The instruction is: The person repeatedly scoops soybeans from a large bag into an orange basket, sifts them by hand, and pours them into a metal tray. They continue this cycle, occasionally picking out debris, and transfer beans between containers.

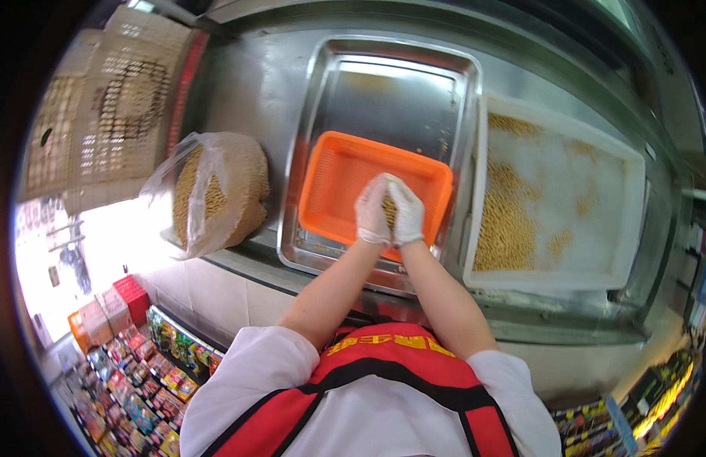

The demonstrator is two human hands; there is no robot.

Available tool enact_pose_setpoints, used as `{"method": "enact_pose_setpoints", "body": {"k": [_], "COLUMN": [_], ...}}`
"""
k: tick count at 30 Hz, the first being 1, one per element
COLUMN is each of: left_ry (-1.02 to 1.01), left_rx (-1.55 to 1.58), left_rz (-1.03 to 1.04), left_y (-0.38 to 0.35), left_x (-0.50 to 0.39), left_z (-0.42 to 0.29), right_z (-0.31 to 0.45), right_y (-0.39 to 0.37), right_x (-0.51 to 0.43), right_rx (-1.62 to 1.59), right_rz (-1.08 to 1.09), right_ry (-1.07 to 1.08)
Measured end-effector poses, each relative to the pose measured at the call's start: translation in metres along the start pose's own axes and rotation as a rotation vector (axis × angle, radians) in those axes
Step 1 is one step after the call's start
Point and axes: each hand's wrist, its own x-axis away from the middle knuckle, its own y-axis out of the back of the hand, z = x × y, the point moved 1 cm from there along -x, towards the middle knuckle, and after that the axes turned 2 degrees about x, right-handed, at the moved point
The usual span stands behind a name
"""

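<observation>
My left hand and my right hand, both in thin whitish gloves, are cupped together over an orange plastic basket. Between the palms lies a small heap of tan, bean-like grains. The basket stands in a large stainless steel tray, where a few loose bits lie on the metal. To the right, a white plastic tub holds a spread of similar grains, thickest along its left side.
A clear plastic bag full of similar grains stands left of the tray on the steel counter. Beige perforated plastic crates are at the far left. Below left are shelves of colourful packets.
</observation>
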Motion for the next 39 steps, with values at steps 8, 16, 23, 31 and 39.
{"method": "enact_pose_setpoints", "body": {"k": [8,16,23,31,39], "left_ry": [-0.398,-0.722,-0.384,0.019,-0.098], "left_rx": [-0.945,-1.328,-2.198,-1.627,-1.164], "left_rz": [-0.017,0.864,0.933,0.666,0.69], "left_y": [0.027,-0.117,-0.168,-0.151,-0.15], "left_x": [-0.009,0.044,0.039,0.045,0.05], "left_z": [-0.018,0.042,0.137,0.159,0.174], "right_z": [0.043,0.187,0.177,0.124,0.095], "right_y": [0.023,0.192,0.227,0.206,0.227], "right_x": [0.026,0.024,0.039,0.019,-0.001], "right_rx": [1.171,1.266,1.733,0.955,-0.209], "right_rz": [0.234,-0.382,-0.679,-0.687,-0.572], "right_ry": [0.525,0.482,-0.248,0.069,0.296]}}
